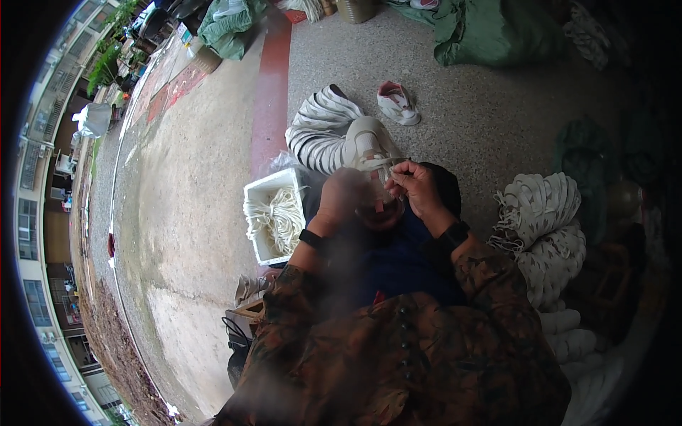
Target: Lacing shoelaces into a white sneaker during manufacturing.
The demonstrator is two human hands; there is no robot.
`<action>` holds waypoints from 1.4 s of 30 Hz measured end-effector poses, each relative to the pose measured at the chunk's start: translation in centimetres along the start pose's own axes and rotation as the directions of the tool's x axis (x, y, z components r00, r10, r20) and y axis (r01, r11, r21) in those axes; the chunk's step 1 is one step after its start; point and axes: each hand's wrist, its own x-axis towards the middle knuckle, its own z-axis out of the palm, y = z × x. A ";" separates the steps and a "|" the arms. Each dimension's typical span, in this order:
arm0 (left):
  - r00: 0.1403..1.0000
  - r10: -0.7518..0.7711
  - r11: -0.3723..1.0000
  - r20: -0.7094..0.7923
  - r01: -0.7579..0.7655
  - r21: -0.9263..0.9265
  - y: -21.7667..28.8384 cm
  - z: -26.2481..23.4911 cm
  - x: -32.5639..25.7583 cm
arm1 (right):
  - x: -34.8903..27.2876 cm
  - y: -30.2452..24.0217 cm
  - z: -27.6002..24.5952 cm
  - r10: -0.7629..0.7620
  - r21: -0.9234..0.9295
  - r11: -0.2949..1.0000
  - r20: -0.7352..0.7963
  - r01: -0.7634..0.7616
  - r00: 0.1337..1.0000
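Observation:
A pale beige-and-white sneaker [369,140] rests on my lap, its toe pointing away from me. White lace [383,162] crosses its upper, and its collar opening looks dark reddish. On the shoe's right side my right hand [419,192] pinches the shoelace between thumb and fingertips. My left hand [344,197] lies against the shoe's left side; a hazy blur covers it, so its fingers cannot be made out. Just beyond the sneaker, a curved row of nested white shoe uppers [318,128] is stacked on the floor.
A white foam box [258,237] holding bundled white laces [281,221] stands left of my left hand. One white shoe with red lining [398,104] sits ahead on the speckled floor. Stacked white shoes [543,209] lie to the right. Green sacks [497,34] are at the far side.

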 end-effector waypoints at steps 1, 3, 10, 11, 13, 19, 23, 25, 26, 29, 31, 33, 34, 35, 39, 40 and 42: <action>1.000 -0.001 1.000 0.000 0.001 0.000 0.2 0.2 -0.2 | 0.0 0.0 0.0 0.002 0.012 1.000 0.001 -0.002 1.000; 0.975 -0.209 0.974 -0.068 0.202 -0.098 1.0 0.3 -0.3 | 0.1 0.1 0.2 0.003 0.023 1.000 0.010 -0.003 1.000; 0.985 -0.167 0.984 -0.042 0.169 0.050 2.8 -0.2 1.8 | 0.0 0.3 0.1 0.027 0.062 0.998 -0.009 -0.026 1.000; 0.993 -0.115 0.993 0.008 0.114 0.021 2.5 -0.5 1.8 | 0.0 0.2 0.0 0.031 0.074 0.997 -0.015 -0.030 0.999; 0.997 -0.059 0.998 0.055 0.060 -0.011 1.9 -0.9 1.6 | -0.2 0.1 -0.2 0.043 0.092 0.995 -0.021 -0.041 0.999; 0.982 -0.187 0.982 -0.008 0.187 0.011 2.5 0.0 1.3 | -0.3 0.2 -0.1 0.041 0.173 0.984 -0.018 -0.037 0.999; 0.991 -0.132 0.991 -0.018 0.132 -0.017 2.5 -1.2 2.0 | -0.4 0.1 0.1 -0.009 0.169 0.986 -0.041 0.016 0.999; 0.998 -0.053 0.998 0.028 0.052 0.036 2.7 -1.8 2.3 | -0.4 0.1 -0.1 -0.025 0.168 0.985 -0.049 0.033 0.998; 0.982 -0.111 0.992 -0.151 0.099 -0.083 2.8 -1.7 2.1 | -0.4 0.2 0.0 -0.038 0.169 0.985 -0.049 0.046 0.998; 0.970 -0.127 0.985 -0.208 0.099 -0.139 3.5 -1.0 2.4 | -0.3 0.7 0.2 -0.049 0.151 0.987 -0.095 0.063 0.994; 0.993 -0.075 0.995 -0.094 0.068 -0.075 3.6 -0.7 2.7 | -0.3 0.8 0.1 -0.050 0.145 0.987 -0.100 0.064 0.994; 0.997 -0.015 0.995 -0.079 0.008 -0.099 3.2 -0.5 2.7 | -0.2 1.0 -0.1 -0.052 0.144 0.987 -0.108 0.067 0.993; 0.997 -0.014 0.995 -0.082 0.006 -0.099 2.9 -0.4 2.7 | 0.0 1.1 -0.1 -0.039 0.141 0.989 -0.102 0.054 0.994; 0.997 0.044 0.994 -0.066 -0.050 -0.093 2.5 -0.4 2.8 | 0.1 1.1 -0.2 -0.027 0.139 0.990 -0.098 0.040 0.995; 0.949 0.309 0.951 -0.064 -0.307 0.038 1.4 -0.4 3.4 | 0.1 1.1 -0.3 -0.016 0.152 0.988 -0.103 0.032 0.995; 0.948 0.311 0.950 -0.065 -0.309 0.037 1.1 -0.5 3.5 | 0.0 1.1 -0.3 -0.007 0.161 0.987 -0.107 0.024 0.994; 0.917 0.392 0.915 0.077 -0.397 0.072 0.4 -0.1 3.6 | 0.0 0.9 -0.1 -0.001 0.167 0.986 -0.107 0.019 0.994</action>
